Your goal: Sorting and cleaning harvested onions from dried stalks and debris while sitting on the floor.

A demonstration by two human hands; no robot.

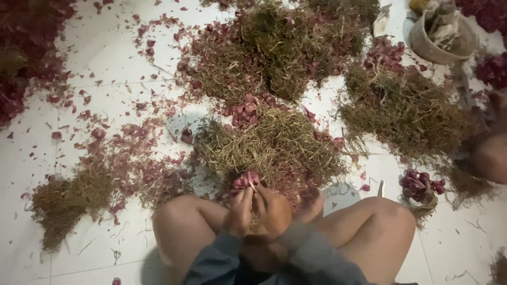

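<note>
Red shallots (pixel 246 180) btwn both hands (pixel 259 208)

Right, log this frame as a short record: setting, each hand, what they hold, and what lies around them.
setting: white tiled floor, person seated with knees apart, seen from above
left hand: closed on the shallot bunch, low on its left side
right hand: closed on the same bunch from the right
shallot bunch: small red bulbs, held up between the knees
near pile: dry roots and stalks just beyond the hands
loose shallots: cluster on the floor by the right knee
basket: top right, partly filled
skins: purple peelings scattered around
</note>
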